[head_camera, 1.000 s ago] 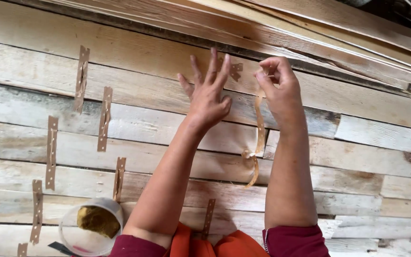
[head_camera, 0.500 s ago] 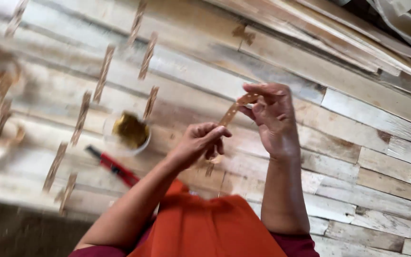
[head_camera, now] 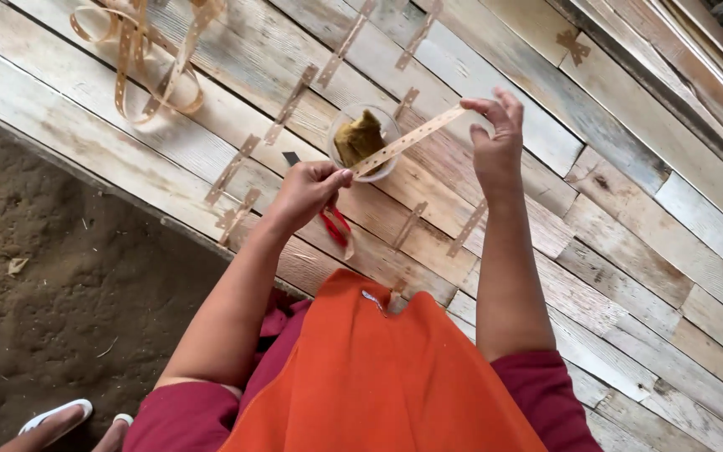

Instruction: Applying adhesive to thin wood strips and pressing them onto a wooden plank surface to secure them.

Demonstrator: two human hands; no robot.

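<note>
1. Nearest us, an orange garment [head_camera: 378,377] and maroon sleeves [head_camera: 546,393] fill the lower edge; they hide the body and part of the boards. At bottom left a foot in a white sandal [head_camera: 56,417] is cut off by the frame, on bare soil [head_camera: 69,276].
2. Our left hand [head_camera: 307,191] is closed, pinching one end of a perforated tan strip [head_camera: 407,141]. Below it we see red handles [head_camera: 336,226], the tool's head hidden by the hand.
3. Our right hand [head_camera: 495,142] pinches the strip's other end between thumb and forefinger, the other fingers loosely spread. The strip hangs taut between the hands, above the boards.
4. Under the strip sits a clear cup [head_camera: 363,141] of yellow-brown matter; we cannot tell what it is.
5. Short strip pieces [head_camera: 290,105] lie on the plank surface [head_camera: 629,251].
6. Farthest, a loose coil [head_camera: 140,50] of strip is cut off at the top edge.
</note>
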